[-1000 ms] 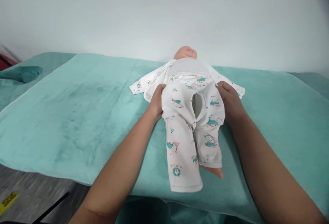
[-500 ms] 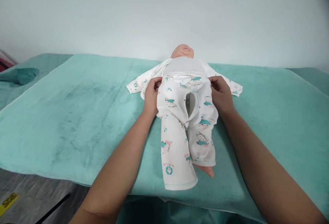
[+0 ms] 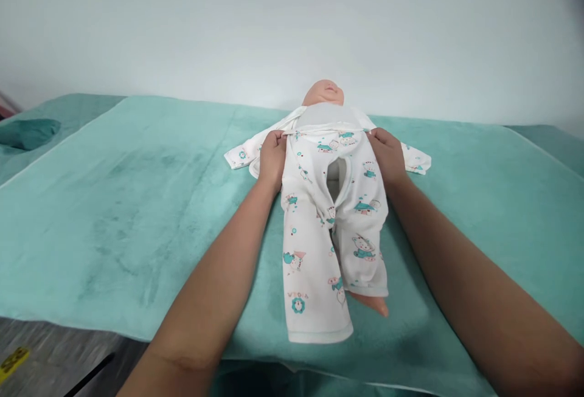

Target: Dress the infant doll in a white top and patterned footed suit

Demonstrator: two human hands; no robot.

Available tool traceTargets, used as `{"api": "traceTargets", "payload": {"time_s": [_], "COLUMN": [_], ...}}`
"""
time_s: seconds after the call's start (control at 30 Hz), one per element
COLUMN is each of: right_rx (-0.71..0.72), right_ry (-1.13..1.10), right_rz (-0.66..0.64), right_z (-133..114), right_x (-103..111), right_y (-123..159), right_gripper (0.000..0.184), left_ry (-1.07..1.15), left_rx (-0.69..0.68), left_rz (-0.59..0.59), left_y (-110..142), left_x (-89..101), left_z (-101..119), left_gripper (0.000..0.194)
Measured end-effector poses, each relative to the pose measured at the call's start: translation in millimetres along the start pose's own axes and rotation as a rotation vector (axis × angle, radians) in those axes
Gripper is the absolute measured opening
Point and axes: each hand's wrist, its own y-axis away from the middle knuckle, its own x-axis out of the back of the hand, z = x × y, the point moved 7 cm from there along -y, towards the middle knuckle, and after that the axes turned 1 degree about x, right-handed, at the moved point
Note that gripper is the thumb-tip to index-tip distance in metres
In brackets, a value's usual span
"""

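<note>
A baby doll (image 3: pixel 322 92) lies on its back, its head toward the wall. It wears white printed split-crotch pants (image 3: pixel 310 220) and an open white printed top (image 3: pixel 246 151) with the sleeves spread out. My left hand (image 3: pixel 274 157) is closed on the waistband at the left hip. At the other hip, my right hand (image 3: pixel 385 151) pinches the waistband too. The waistband lies across the doll's grey torso (image 3: pixel 325 114). One bare foot (image 3: pixel 371 304) sticks out of the right pant leg; the left leg's cuff covers the other foot.
A green padded cover (image 3: pixel 137 202) spreads under the doll, with its front edge close to me. A darker green bundle (image 3: pixel 30 134) lies at the far left. Behind stands a pale wall (image 3: pixel 228 26). Grey floor (image 3: pixel 50 348) with a yellow label shows at the lower left.
Both hands have moved up slightly and now grip the waistband. The pants are stretched smoother and flatter over the hips and legs.
</note>
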Motion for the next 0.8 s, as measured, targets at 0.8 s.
{"api": "traceTargets", "payload": {"time_s": [0.8], "right_rx": [0.087], "right_ry": [0.345], "right_rz": [-0.042], "right_z": [-8], "right_x": [-18], "right_y": [-73], "right_gripper": [0.026], "left_ry": [-0.328], "left_rx": [-0.152], "left_rz": [-0.029], "left_y": [-56], "left_x": [-14.0], "left_z": [22], "left_gripper": [0.012]}}
